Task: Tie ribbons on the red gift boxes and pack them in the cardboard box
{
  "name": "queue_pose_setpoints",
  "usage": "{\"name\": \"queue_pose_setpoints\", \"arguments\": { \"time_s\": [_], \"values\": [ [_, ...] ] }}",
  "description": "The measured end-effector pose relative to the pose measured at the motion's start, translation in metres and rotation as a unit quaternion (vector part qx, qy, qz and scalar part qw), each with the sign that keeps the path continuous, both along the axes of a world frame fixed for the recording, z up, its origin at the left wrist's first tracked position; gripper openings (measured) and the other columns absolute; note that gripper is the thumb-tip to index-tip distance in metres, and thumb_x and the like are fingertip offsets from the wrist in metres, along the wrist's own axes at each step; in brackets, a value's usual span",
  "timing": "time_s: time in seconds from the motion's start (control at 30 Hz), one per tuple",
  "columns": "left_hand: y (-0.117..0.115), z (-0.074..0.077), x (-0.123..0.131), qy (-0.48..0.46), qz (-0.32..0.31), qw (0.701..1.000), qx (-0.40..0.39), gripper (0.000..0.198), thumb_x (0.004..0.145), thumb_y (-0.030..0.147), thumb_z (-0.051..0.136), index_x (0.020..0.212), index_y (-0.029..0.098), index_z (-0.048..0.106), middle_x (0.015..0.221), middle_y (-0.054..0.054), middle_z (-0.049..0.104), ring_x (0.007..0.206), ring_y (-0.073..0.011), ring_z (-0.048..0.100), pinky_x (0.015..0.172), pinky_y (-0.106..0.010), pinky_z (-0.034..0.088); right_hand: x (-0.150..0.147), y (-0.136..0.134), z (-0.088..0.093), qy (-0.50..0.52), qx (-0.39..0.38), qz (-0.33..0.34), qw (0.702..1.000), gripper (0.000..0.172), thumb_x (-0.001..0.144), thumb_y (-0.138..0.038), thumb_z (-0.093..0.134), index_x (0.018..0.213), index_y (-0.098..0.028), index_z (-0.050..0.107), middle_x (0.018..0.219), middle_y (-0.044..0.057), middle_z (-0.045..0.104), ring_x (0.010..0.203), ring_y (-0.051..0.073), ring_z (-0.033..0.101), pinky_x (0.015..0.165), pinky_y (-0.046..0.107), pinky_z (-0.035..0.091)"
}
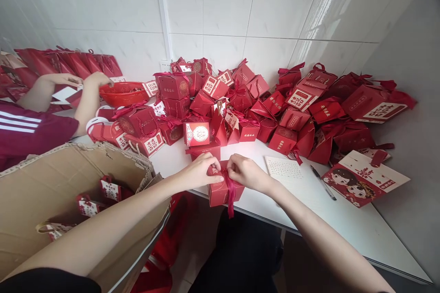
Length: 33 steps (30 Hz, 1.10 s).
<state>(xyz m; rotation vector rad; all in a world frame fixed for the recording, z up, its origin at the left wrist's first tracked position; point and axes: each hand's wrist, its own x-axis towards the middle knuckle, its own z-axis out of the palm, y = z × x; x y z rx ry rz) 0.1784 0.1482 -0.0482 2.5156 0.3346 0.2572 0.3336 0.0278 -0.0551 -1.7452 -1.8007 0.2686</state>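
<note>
A small red gift box (pixel 220 191) stands at the near edge of the white table (pixel 347 224). A dark red ribbon (pixel 229 197) crosses its top and hangs down its front. My left hand (pixel 201 170) pinches the ribbon at the left of the box top. At the right of the same spot, my right hand (pixel 245 173) pinches the ribbon as well. Both hands have closed fingers and meet over the middle of the box.
Several red gift boxes (pixel 247 100) are piled across the back of the table against the tiled wall. A notepad (pixel 285 168) and pen (pixel 323 182) lie right of my hands. An open cardboard box (pixel 65 183) stands at left. Another person's arms (pixel 85 96) reach toward a red basket (pixel 123 93).
</note>
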Motion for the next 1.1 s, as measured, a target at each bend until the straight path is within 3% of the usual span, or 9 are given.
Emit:
{"name": "queue_pose_setpoints", "arguments": {
  "time_s": [0.13, 0.4, 0.57, 0.73, 0.9, 1.1],
  "values": [
    [-0.002, -0.004, 0.003, -0.024, 0.017, 1.0, -0.006, 0.016, 0.073, 0.031, 0.06, 0.084, 0.019, 0.055, 0.09, -0.003, 0.051, 0.091, -0.0196, 0.051, 0.084, -0.036, 0.043, 0.004, -0.002, -0.003, 0.081, -0.02, -0.01, 0.996, 0.01, 0.073, -0.009, 0.047, 0.073, -0.019, 0.048, 0.058, -0.006, 0.047, 0.048, 0.009, 0.041, 0.048, 0.021, 0.034],
    [-0.013, -0.01, 0.009, -0.052, 0.033, 0.997, 0.049, 0.009, 0.08, 0.024, 0.049, 0.075, 0.019, 0.054, 0.082, -0.002, 0.053, 0.085, -0.02, 0.049, 0.081, -0.038, 0.041, 0.002, -0.002, 0.0, 0.051, -0.006, 0.015, 0.999, 0.002, 0.077, -0.016, 0.055, 0.079, -0.018, 0.056, 0.075, 0.0, 0.056, 0.056, 0.009, 0.05, 0.055, 0.023, 0.041],
    [-0.014, -0.014, 0.006, -0.092, 0.025, 0.991, 0.089, 0.009, 0.084, 0.019, 0.039, 0.077, 0.02, 0.045, 0.083, -0.003, 0.05, 0.081, -0.0185, 0.048, 0.076, -0.035, 0.042, 0.004, -0.003, -0.001, 0.054, -0.001, 0.01, 0.998, 0.009, 0.082, -0.018, 0.05, 0.073, -0.018, 0.052, 0.061, -0.003, 0.05, 0.05, 0.01, 0.044, 0.051, 0.023, 0.038],
    [-0.012, -0.016, 0.005, -0.105, 0.024, 0.991, 0.084, 0.007, 0.082, 0.017, 0.039, 0.076, 0.02, 0.039, 0.081, -0.002, 0.048, 0.079, -0.0177, 0.047, 0.074, -0.033, 0.042, 0.003, -0.005, -0.002, 0.087, -0.009, 0.008, 0.996, 0.004, 0.079, -0.016, 0.05, 0.076, -0.018, 0.051, 0.06, -0.004, 0.049, 0.049, 0.009, 0.045, 0.05, 0.022, 0.037],
    [-0.01, -0.016, 0.005, -0.108, 0.016, 0.991, 0.081, 0.007, 0.083, 0.019, 0.039, 0.076, 0.02, 0.04, 0.081, -0.002, 0.049, 0.08, -0.0179, 0.047, 0.074, -0.033, 0.042, -0.001, -0.004, -0.001, 0.051, 0.013, 0.016, 0.998, 0.002, 0.078, -0.017, 0.053, 0.078, -0.018, 0.054, 0.071, -0.001, 0.052, 0.055, 0.009, 0.046, 0.055, 0.023, 0.038],
    [-0.009, -0.016, 0.006, -0.107, 0.021, 0.992, 0.07, 0.004, 0.08, 0.017, 0.043, 0.077, 0.02, 0.043, 0.082, -0.002, 0.049, 0.08, -0.0174, 0.05, 0.074, -0.032, 0.043, 0.0, -0.006, -0.002, 0.138, -0.03, -0.006, 0.99, 0.006, 0.082, -0.019, 0.045, 0.078, -0.018, 0.049, 0.057, -0.006, 0.045, 0.049, 0.009, 0.038, 0.048, 0.021, 0.032]
  ]
}}
